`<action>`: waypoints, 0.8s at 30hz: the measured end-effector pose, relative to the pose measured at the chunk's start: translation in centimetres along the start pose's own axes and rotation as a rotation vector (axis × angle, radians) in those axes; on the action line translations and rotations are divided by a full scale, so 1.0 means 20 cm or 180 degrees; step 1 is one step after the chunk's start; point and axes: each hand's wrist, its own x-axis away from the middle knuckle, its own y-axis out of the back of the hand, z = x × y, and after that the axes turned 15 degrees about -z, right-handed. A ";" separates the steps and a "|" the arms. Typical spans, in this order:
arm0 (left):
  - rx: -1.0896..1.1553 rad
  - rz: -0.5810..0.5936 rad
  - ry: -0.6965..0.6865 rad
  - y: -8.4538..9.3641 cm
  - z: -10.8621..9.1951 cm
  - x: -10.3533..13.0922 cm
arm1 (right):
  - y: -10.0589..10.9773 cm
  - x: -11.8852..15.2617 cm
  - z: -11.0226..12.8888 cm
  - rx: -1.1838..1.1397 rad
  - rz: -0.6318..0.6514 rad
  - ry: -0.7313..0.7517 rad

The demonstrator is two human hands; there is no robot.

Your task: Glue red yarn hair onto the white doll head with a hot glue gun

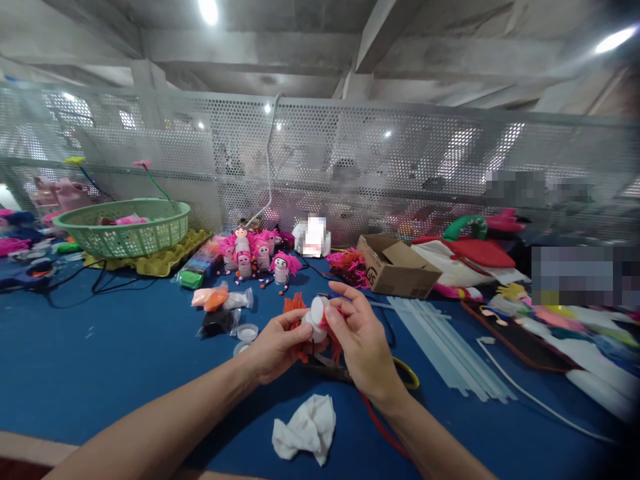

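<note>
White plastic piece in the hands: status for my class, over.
Left hand, right hand: both gripping. White plastic piece: held above blue table. Orange yarn close by; crumpled tissue apart, likely not in the way.

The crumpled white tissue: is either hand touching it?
No, the tissue lies on the table, apart from the left hand and right hand.
</note>
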 end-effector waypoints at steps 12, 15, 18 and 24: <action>0.0035 0.0032 -0.0039 -0.01 0.00 0.00 | 0.00 0.00 0.00 -0.0080 0.0034 -0.0055; 0.0003 0.0010 -0.0029 -0.01 -0.01 0.00 | -0.01 0.00 0.01 -0.0122 0.0029 -0.0100; -0.0090 -0.0050 0.0004 0.00 0.00 0.00 | -0.01 0.00 0.01 -0.0167 0.0021 -0.0159; -0.0208 -0.0028 0.0014 0.00 -0.01 0.00 | 0.00 0.00 0.04 -0.0141 -0.0034 -0.0052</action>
